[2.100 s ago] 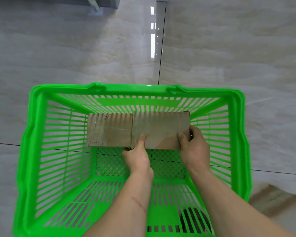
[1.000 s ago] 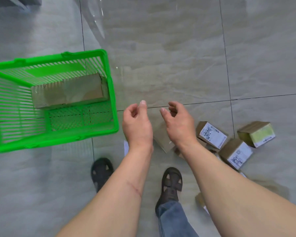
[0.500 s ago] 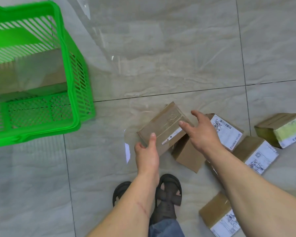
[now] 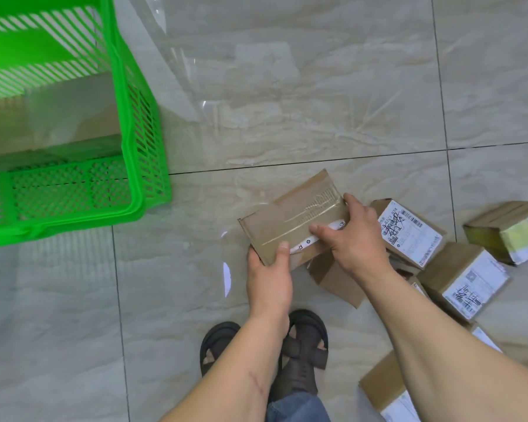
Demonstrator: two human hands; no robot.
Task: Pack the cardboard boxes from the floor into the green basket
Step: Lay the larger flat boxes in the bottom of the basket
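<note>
A flat taped cardboard box (image 4: 290, 220) lies tilted at the middle of the floor. My left hand (image 4: 269, 277) grips its near left corner, thumb on top. My right hand (image 4: 354, 239) grips its right end, thumb across the taped face. The green basket (image 4: 131, 123) stands at the upper left, with a long cardboard box (image 4: 58, 114) inside against its far wall. Several more cardboard boxes with white labels (image 4: 409, 233) lie in a heap on the floor at the right.
Glossy grey floor tiles (image 4: 287, 86) stretch beyond the boxes. My feet in dark sandals (image 4: 305, 345) stand just below the held box. A plain brown box (image 4: 336, 278) lies under my right wrist, and another box (image 4: 384, 391) sits at the bottom right.
Both hands left the box in the basket, swung right to the floor pile, and have closed on the flat taped box. The basket has shifted to the upper left of the view.
</note>
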